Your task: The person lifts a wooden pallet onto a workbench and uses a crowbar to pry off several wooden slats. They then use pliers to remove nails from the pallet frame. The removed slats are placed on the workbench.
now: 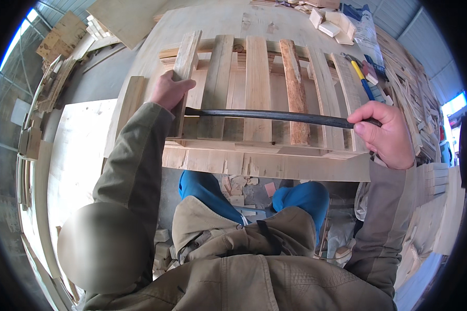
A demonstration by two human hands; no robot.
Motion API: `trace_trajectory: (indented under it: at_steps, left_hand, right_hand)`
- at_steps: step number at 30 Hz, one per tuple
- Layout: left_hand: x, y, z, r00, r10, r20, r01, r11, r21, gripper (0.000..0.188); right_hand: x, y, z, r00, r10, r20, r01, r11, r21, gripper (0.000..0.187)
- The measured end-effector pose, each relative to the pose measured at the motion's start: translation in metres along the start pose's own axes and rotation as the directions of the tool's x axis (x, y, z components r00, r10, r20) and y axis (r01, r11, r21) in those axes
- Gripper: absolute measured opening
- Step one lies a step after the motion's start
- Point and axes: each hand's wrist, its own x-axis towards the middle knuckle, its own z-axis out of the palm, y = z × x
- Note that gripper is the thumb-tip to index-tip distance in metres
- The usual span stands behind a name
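Note:
My right hand (384, 132) is closed round one end of a long dark metal pry bar (275, 115). The bar lies nearly level across a wooden pallet (257, 88) on the work surface in front of me. Its flattened far tip meets the inner side of the leftmost slat (184, 67), which leans a little. Gripping that slat about its middle is my left hand (171, 89), the thumb stretched over its top. One slat (294, 88) right of centre has rough bark along it.
A large plywood sheet (207, 23) lies beneath the pallet. Beyond its right end is a yellow-and-blue handled tool (362, 78). Stacked lumber (415, 98) lines the right side. A pale board (80, 155) stands at left, and wood scraps (238, 187) litter the floor near my legs.

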Motion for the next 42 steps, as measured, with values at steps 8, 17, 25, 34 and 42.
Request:
trace_trajectory:
  at_steps: [8, 17, 25, 34, 42]
  left_hand:
    - [-0.006, 0.007, -0.003, 0.999, 0.012, -0.047, -0.013, 0.999, -0.036, 0.055]
    - [-0.006, 0.011, -0.003, 0.995, 0.032, -0.092, -0.028, 0.999, 0.042, 0.057]
    - [-0.002, 0.006, -0.004, 0.994, 0.051, -0.098, -0.048, 0.998, 0.034, 0.055]
    - [0.018, 0.001, -0.013, 0.998, -0.061, 0.031, 0.064, 0.991, -0.118, 0.047]
    - [0.016, -0.007, -0.006, 0.993, -0.071, 0.093, 0.082, 0.989, -0.12, 0.057]
  right_hand:
    - [0.009, 0.028, -0.003, 1.0, 0.008, 0.001, -0.008, 0.999, 0.046, 0.015]
    - [0.013, 0.053, -0.006, 1.0, 0.002, -0.008, -0.001, 0.996, 0.094, 0.013]
    - [0.015, 0.072, -0.006, 1.0, -0.004, 0.001, 0.004, 0.991, 0.132, 0.013]
    - [0.017, 0.115, 0.013, 0.982, 0.177, -0.068, -0.151, 0.945, 0.29, 0.012]
    - [0.015, 0.135, 0.006, 0.993, 0.105, -0.045, -0.083, 0.936, 0.342, 0.013]
